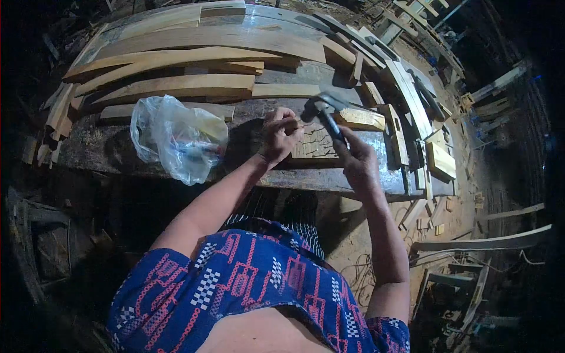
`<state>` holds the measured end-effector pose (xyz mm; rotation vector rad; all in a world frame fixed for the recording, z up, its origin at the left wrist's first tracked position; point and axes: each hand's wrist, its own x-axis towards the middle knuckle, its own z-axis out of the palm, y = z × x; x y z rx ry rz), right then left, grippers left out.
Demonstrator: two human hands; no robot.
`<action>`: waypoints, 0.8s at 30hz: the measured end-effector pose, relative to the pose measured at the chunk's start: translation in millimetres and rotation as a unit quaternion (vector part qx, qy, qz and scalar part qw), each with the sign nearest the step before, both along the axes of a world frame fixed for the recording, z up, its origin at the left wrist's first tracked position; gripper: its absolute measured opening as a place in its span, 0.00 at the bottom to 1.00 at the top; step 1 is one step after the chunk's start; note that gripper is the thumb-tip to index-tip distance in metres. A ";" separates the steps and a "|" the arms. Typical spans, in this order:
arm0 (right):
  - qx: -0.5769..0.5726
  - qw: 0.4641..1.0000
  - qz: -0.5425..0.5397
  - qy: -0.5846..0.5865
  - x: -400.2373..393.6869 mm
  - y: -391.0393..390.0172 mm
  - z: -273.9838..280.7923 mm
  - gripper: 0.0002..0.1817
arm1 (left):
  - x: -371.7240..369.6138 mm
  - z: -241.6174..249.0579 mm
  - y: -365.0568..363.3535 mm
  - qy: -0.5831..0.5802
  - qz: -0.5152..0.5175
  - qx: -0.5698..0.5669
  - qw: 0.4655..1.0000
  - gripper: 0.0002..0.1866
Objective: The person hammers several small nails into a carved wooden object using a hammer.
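A hammer [327, 120] is gripped in the right hand [359, 163], its fingers wrapped round the handle, and its blurred head is seen at twelve o'clock from the middle of a wooden board [316, 151] on the surface [82, 147]. The right hand is placed at about four o'clock from the board. At nine o'clock the left hand [282, 137] is held, its thumb and fingertips drawn together in a pinch; whether anything is pinched there cannot be told. Dark, crooked marks are seen on the board, too fine to be identified. A clear plastic bag [170, 138] is set at nine o'clock from the left hand. For clean strokes, the head is best brought down squarely and lightly at first, with the left fingertips held low and clear of its path.
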<state>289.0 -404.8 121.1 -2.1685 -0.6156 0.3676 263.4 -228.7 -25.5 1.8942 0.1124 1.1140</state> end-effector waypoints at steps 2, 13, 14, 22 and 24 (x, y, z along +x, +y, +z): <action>0.091 0.996 0.023 -0.007 0.3 -1.5 2.5 0.18 | -2.6 3.6 -1.9 0.019 -0.005 -0.013 1.000 0.05; 0.073 0.997 0.011 -0.032 6.0 -5.1 -0.4 0.17 | -0.6 1.1 -2.4 0.019 0.014 0.014 1.000 0.06; 0.074 0.997 0.003 -0.013 0.2 -4.6 13.6 0.18 | -2.1 1.3 -2.6 0.022 0.013 0.011 1.000 0.06; -0.038 0.999 0.034 -0.015 12.1 -7.9 -13.6 0.18 | -4.9 5.4 -1.0 0.059 -0.066 -0.076 0.993 0.05; 0.004 1.000 0.009 -0.011 6.0 -11.3 -4.2 0.17 | -1.9 2.5 -3.8 0.058 -0.067 -0.073 0.993 0.05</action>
